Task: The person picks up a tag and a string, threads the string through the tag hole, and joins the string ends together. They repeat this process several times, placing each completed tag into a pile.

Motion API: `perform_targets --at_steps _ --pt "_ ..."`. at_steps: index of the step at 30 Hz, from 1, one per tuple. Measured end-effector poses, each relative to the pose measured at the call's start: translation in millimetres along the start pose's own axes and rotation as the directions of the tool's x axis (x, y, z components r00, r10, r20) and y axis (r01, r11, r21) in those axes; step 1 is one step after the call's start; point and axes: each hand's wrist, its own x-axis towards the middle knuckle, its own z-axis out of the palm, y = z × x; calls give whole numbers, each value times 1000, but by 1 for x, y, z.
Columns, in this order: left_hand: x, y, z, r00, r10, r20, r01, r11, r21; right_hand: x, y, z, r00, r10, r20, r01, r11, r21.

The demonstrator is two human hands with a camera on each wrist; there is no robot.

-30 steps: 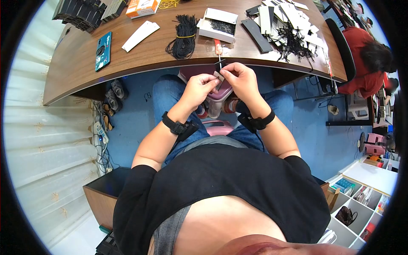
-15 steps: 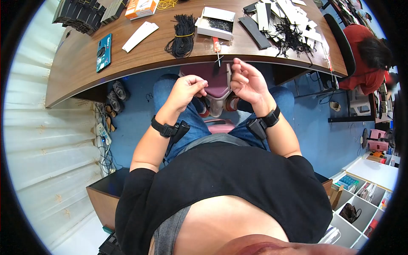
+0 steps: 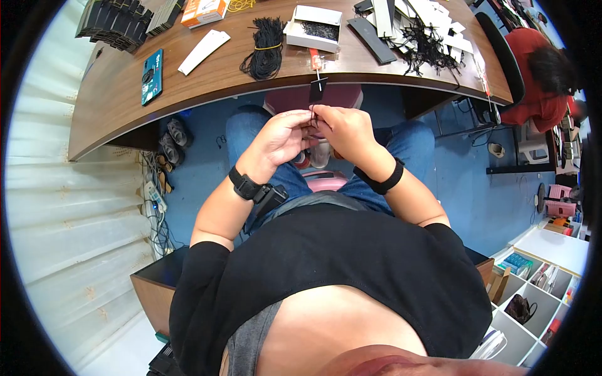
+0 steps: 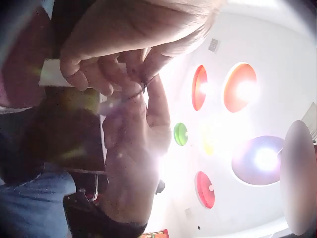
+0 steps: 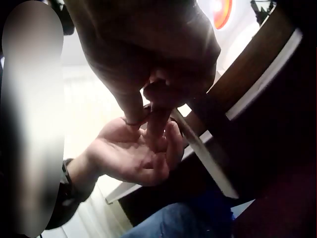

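Close together below the desk edge, both hands work on a thin black cord (image 3: 313,116). My left hand (image 3: 280,136) has its palm turned up and pinches the cord near its fingertips. My right hand (image 3: 346,128) grips the cord from the other side, its thumb and forefinger bent together. The cord crosses between the fingertips as a short dark line in the left wrist view. A pale flat strip (image 5: 207,157) extends from beside the right hand in the right wrist view. Just beyond the fingers, a black tag (image 3: 318,91) hangs by a thin metal rod at the desk edge.
The wooden desk (image 3: 182,94) bears a bundle of black cords (image 3: 264,50), a white box (image 3: 313,39) of small black bits, a heap of white tags (image 3: 433,31), a dark strip (image 3: 371,41) and a phone (image 3: 152,76). A seated person in red (image 3: 533,62) is at right.
The hands drew apart half a second ago, the right one lifting with loosely spread fingers. Now they have come together again, fingertips on the cord.
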Motion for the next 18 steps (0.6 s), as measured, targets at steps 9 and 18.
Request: perform_targets --at_steps 9,18 --pt "-9 3 16 824 528 202 -363 219 906 14 -1 -34 810 357 466 -584 420 695" --pt "-3 -7 12 978 148 150 -211 714 668 23 19 -46 911 186 -368 -95 964 250"
